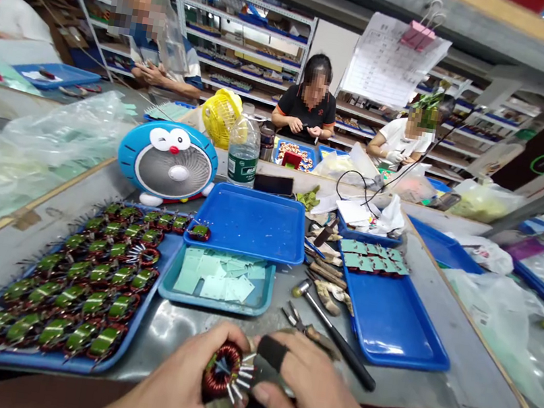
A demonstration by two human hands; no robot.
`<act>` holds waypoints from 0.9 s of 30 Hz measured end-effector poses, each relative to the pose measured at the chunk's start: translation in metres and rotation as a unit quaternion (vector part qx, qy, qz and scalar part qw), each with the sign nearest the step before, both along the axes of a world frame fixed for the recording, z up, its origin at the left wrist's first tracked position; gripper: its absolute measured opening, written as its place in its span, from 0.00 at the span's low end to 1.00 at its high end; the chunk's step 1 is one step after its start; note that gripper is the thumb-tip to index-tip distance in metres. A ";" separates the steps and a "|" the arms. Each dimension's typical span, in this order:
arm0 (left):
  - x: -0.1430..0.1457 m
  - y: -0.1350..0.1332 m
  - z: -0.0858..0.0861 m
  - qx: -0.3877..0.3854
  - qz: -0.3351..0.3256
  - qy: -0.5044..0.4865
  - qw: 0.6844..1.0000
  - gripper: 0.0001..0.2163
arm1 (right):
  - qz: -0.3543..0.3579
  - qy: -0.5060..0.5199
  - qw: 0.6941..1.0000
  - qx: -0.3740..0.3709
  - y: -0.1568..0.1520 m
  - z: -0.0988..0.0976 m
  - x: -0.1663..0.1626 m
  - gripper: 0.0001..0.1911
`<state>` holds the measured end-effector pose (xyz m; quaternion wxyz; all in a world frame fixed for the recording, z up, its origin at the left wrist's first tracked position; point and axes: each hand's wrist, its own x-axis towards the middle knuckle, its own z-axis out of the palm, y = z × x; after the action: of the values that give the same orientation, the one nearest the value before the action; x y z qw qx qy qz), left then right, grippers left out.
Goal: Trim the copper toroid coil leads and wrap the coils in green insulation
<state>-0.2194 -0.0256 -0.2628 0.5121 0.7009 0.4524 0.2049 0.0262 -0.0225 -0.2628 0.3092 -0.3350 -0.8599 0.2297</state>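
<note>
Left hand (169, 379) grip clamped on toroid coil (219, 370), held just above tabletop (181, 330) edge; right hand (314, 401) right beside it at the wire leads (243, 376), can't tell if clamped. Risk: a slip could bend leads or prick fingers, since they're stiff. Coil: dark red-brown winding, bright leads fanned out.

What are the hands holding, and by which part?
A toroidal coil, by its winding: left hand on the outer rim, right hand beside the wire leads.
</note>
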 end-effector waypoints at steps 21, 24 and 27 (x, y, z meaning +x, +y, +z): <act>0.016 -0.002 0.019 0.055 -0.069 0.015 0.996 0.14 | 0.059 -0.074 0.985 -0.143 0.004 0.027 0.016 0.16; 0.019 -0.004 0.020 0.067 -0.061 0.013 0.996 0.14 | 0.075 -0.128 0.989 0.023 0.004 0.028 0.018 0.17; 0.020 -0.008 0.023 0.074 -0.047 0.011 0.996 0.12 | 0.079 -0.181 0.967 0.160 0.002 0.028 0.018 0.15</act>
<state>-0.1992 -0.0334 -0.2399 0.4631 0.7595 0.4079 0.2059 0.0440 -0.0204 -0.2347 0.1791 -0.2479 -0.9508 0.0491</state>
